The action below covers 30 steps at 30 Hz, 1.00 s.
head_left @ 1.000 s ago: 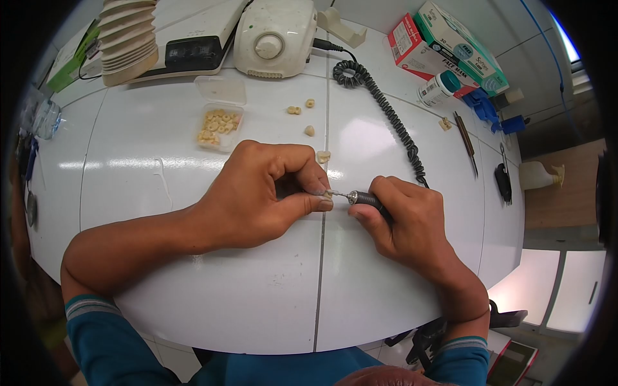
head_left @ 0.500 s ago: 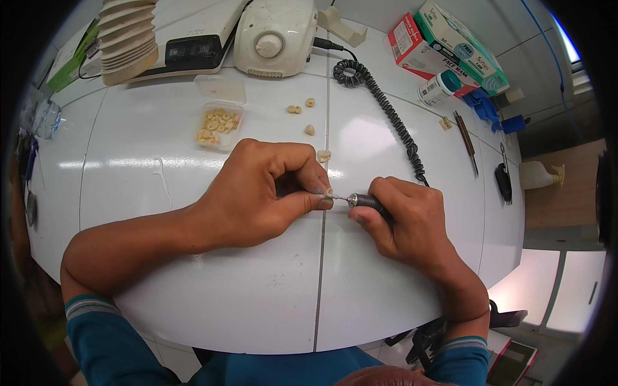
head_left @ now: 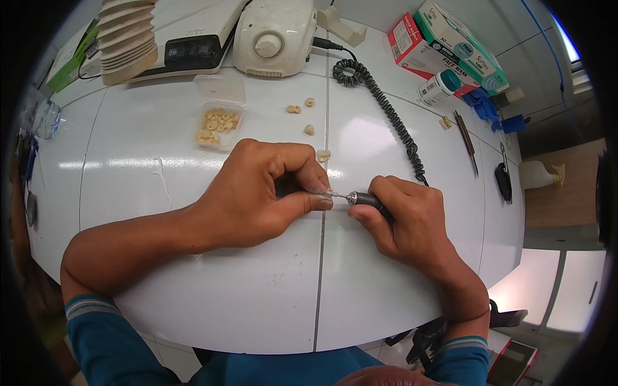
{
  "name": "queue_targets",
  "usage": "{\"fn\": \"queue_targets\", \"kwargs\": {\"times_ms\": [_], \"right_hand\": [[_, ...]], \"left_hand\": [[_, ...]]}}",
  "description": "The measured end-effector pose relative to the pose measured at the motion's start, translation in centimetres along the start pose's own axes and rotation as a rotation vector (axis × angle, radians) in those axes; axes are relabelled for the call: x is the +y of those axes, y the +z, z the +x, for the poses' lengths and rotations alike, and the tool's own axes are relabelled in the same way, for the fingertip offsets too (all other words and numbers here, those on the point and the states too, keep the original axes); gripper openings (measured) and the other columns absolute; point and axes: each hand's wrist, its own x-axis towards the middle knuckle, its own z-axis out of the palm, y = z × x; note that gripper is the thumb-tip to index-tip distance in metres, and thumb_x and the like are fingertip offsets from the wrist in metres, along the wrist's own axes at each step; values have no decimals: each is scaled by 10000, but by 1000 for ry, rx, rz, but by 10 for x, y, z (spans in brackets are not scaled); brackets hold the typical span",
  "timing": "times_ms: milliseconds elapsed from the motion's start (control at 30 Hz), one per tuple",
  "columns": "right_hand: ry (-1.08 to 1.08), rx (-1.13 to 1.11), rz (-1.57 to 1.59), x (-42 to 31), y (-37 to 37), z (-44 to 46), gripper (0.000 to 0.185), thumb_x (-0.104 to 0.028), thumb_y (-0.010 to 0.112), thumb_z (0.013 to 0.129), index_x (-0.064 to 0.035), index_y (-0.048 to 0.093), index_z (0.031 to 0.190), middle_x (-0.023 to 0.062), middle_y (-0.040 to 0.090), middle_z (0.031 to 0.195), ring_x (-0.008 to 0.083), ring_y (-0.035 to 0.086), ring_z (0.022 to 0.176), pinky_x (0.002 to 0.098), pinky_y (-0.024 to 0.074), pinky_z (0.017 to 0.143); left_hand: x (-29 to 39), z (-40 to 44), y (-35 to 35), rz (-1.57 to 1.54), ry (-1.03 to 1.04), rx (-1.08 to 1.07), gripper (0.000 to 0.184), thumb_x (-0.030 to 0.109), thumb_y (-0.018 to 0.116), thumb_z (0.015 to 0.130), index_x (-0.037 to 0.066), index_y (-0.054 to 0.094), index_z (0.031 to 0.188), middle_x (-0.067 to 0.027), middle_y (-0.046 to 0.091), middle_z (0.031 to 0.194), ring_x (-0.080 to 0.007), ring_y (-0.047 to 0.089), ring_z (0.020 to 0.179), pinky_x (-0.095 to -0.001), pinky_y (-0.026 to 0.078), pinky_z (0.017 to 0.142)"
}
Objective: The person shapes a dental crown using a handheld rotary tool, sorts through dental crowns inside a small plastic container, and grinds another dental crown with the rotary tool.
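My left hand (head_left: 261,193) pinches a small tooth-like piece (head_left: 328,192) between thumb and forefinger, mostly hidden by the fingertips. My right hand (head_left: 409,219) is wrapped round a dark rotary handpiece (head_left: 365,200), whose thin metal bit (head_left: 340,195) points left and meets the piece. Just above my left fingertips a pale tooth-like piece (head_left: 323,156) lies on the white table (head_left: 257,296). Farther back are several more, among them one single piece (head_left: 309,130) and a joined one (head_left: 293,109). An open clear box (head_left: 219,125) holds many yellowish pieces.
A cream control unit (head_left: 273,38) with a knob stands at the back, its coiled black cord (head_left: 393,112) running down the right. Mask boxes (head_left: 450,51), a white bottle (head_left: 439,88) and a brown pointed tool (head_left: 465,141) are at the right. A ribbed hose (head_left: 129,42) stands back left.
The small piece between my left fingertips has turned slightly, and the handpiece's bit has shifted a little against it. Both hands otherwise keep their places.
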Motion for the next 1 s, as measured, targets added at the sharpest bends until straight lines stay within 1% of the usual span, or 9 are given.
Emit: {"fn": "queue_targets", "kwargs": {"times_ms": [167, 567, 1000], "right_hand": [[-1, -4, 2, 0, 0, 0, 461, -496, 825, 1024, -87, 665, 883, 59, 620, 676, 265, 595, 515, 414, 430, 478], [9, -10, -3, -1, -1, 0, 465, -500, 822, 1024, -87, 665, 881, 63, 628, 682, 268, 606, 525, 411, 441, 484], [28, -16, -13, -2, -2, 1, 459, -495, 816, 1031, -84, 671, 884, 63, 640, 690, 273, 618, 532, 412, 449, 490]], "left_hand": [[-1, 0, 0, -38, -39, -2, 151, -60, 855, 954, -23, 709, 961, -166, 798, 1112, -166, 787, 1035, -305, 647, 888], [0, 0, 0, 15, -3, -12, 138, -55, 856, 951, -16, 725, 964, -161, 799, 1115, -173, 791, 1031, -303, 646, 877], [-3, 0, 0, -8, 7, 9, 139, -53, 855, 956, -14, 722, 961, -164, 799, 1110, -172, 792, 1022, -299, 649, 874]]}}
